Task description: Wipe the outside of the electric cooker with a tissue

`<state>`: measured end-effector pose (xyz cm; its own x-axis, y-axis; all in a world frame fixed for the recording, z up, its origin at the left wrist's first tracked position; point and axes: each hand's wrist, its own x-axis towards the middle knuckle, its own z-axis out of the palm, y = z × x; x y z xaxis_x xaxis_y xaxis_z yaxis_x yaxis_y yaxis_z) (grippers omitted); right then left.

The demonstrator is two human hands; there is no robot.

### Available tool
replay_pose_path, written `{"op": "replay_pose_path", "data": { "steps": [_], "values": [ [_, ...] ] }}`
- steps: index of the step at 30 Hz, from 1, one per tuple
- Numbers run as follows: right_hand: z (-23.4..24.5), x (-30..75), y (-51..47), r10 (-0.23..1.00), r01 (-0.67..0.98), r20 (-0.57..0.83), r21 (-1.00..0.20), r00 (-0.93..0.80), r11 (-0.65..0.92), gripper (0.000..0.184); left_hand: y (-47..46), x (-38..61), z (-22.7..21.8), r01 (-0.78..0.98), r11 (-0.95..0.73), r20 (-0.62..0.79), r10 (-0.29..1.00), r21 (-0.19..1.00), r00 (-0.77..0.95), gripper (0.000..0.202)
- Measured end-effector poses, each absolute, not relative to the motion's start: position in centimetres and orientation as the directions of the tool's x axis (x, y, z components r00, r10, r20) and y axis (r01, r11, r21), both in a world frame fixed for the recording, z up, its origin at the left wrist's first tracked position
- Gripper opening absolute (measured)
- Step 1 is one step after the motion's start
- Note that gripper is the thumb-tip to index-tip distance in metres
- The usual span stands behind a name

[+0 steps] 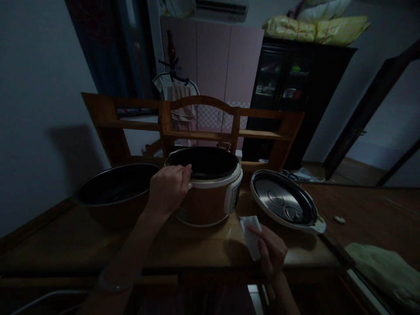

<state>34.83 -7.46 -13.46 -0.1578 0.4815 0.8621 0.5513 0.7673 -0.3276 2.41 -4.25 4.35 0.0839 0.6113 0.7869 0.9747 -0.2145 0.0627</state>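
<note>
An open rice cooker (210, 197) with a brown body and white rim stands on the wooden table (98, 245). My left hand (169, 188) is closed on the cooker's left rim, fingers curled over the edge. My right hand (271, 251) rests on the table in front of the cooker, fingers pressed on a white folded tissue (251, 234). The cooker's lid (285, 201) lies upside down on the table to the right, its metal inner side up.
A large dark metal bowl (114, 192) sits left of the cooker. A wooden shelf rack (197, 127) stands behind. A green cloth (387, 267) lies at the lower right. A small pale object (339, 219) lies on the table right of the lid.
</note>
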Motion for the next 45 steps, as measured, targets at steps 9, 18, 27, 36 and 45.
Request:
{"op": "replay_pose_path", "data": {
  "steps": [9,18,27,36,45],
  "values": [
    [-13.1,34.8,-7.4,0.458,0.536,0.873,-0.311,-0.164,0.785,0.036,-4.9,2.1,4.9,0.974,-0.216,0.7,0.706,0.074,0.104,0.045],
    [-12.7,34.4,-6.3,0.517,0.553,0.856,-0.429,-0.003,0.714,0.032,-4.6,4.9,4.0,0.985,-0.137,0.8,0.6,0.105,-0.002,0.037],
    [-12.8,33.7,-5.6,0.496,0.551,0.866,-0.385,-0.061,0.74,0.038,-3.5,4.5,2.9,0.956,-0.274,0.833,0.549,0.106,0.065,0.041],
    [-13.6,34.0,-5.6,0.489,0.526,0.87,-0.386,-0.066,0.758,0.035,-3.6,4.1,2.6,0.92,-0.352,0.835,0.548,0.174,0.052,0.044],
    [-13.6,34.1,-5.4,0.499,0.512,0.864,-0.4,-0.066,0.76,0.033,-2.3,1.1,2.4,0.858,-0.46,0.819,0.568,0.23,0.085,0.052]
  ]
}}
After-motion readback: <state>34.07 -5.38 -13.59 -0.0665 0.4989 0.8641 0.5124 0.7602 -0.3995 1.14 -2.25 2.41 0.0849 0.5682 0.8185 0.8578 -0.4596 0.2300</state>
